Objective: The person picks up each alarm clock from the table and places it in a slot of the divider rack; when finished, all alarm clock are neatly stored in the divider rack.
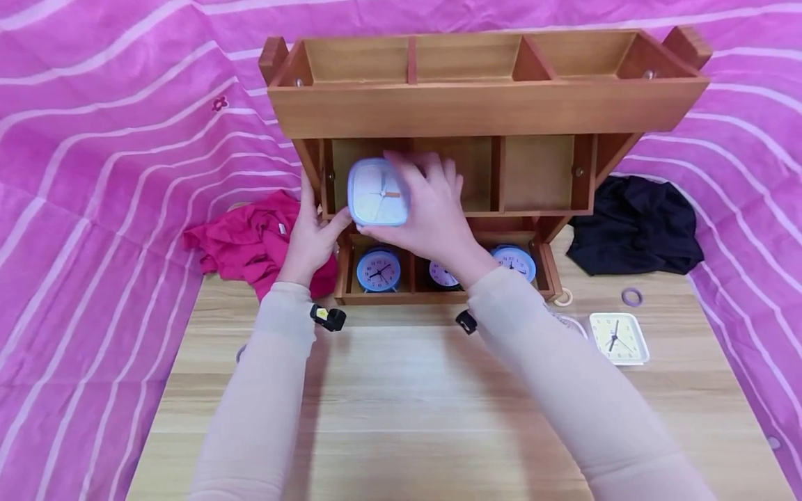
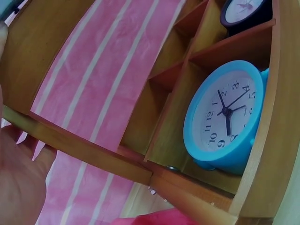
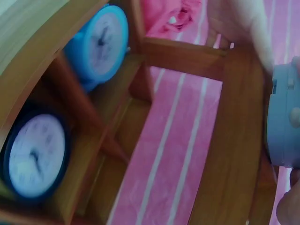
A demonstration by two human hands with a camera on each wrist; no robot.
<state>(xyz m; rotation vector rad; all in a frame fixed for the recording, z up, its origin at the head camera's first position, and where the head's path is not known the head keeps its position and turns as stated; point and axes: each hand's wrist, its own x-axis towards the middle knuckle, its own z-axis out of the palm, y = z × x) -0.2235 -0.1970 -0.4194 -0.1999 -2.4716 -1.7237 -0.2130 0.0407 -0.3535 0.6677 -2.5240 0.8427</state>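
Note:
My right hand (image 1: 432,205) grips a light-blue rounded-square alarm clock (image 1: 379,193) in front of the left part of the wooden shelf's middle tier. Its white face points up toward the head camera. In the right wrist view the clock's blue casing (image 3: 283,117) shows edge-on. My left hand (image 1: 313,236) rests along the left side of the wooden shelf (image 1: 489,110), fingers straight on the outside, thumb reaching toward the clock. Below, the bottom tier holds a round blue alarm clock (image 1: 379,270), a dark-rimmed clock (image 3: 37,157) partly covered by my arm, and another blue clock (image 1: 515,263).
The top tier (image 1: 351,59) has three compartments. A crumpled red cloth (image 1: 250,240) lies left of the shelf, a black cloth (image 1: 635,226) right. On the table's right are a white square clock (image 1: 619,339), a purple ring (image 1: 631,297) and a beige ring (image 1: 564,298).

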